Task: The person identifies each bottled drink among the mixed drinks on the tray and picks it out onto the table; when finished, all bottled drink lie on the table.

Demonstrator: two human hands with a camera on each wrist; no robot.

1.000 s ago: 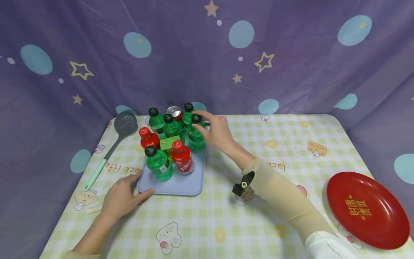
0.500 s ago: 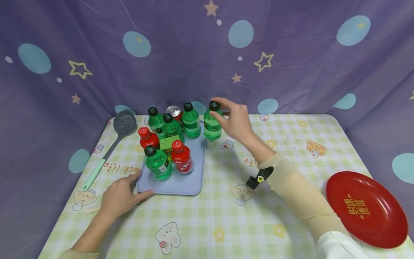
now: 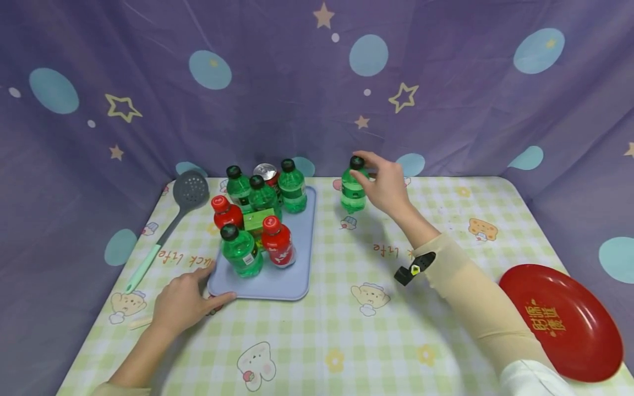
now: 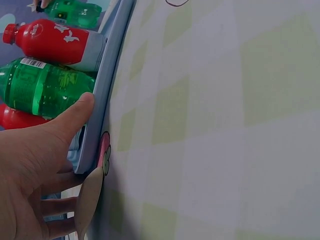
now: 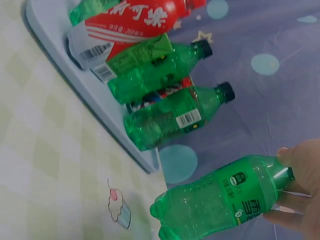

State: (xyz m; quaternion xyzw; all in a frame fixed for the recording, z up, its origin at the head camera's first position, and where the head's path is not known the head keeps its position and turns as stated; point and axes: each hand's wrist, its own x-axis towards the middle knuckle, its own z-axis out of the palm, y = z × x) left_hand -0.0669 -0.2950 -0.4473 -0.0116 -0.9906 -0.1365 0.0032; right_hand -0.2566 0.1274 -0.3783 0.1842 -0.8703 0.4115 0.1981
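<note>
A green bottle (image 3: 353, 193) parts from the crowd: the right hand (image 3: 388, 187) grasps it by the cap and neck, upright, to the right of the tray (image 3: 279, 286). A second ago it stood among its neighbours; now a strip of cloth (image 3: 297, 346) lies between it and the tray — it is free of them, and the row it stood in is one shorter. It appears lifted, though contact with the cloth is hard to judge.

The left hand (image 3: 183, 302), unmoved, grasps the tray's near left corner between thumb and fingers, apparently steadying it.

Four more green bottles (image 3: 242, 252), two red bottles (image 3: 279, 242), a carton (image 3: 258, 221) and a can (image 3: 267, 172) remain on the tray, closely packed — the can behind, partly hidden, probably hard to reach from the front. A skimmer (image 3: 170, 228) lies left of the tray; a pale strip (image 3: 141, 323) beside the left hand is too covered to identify. Far right, a red plate (image 3: 584, 330) sits partly behind the right sleeve (image 3: 477, 300). A purple curtain (image 3: 297, 121) hangs behind the held bottle.
</note>
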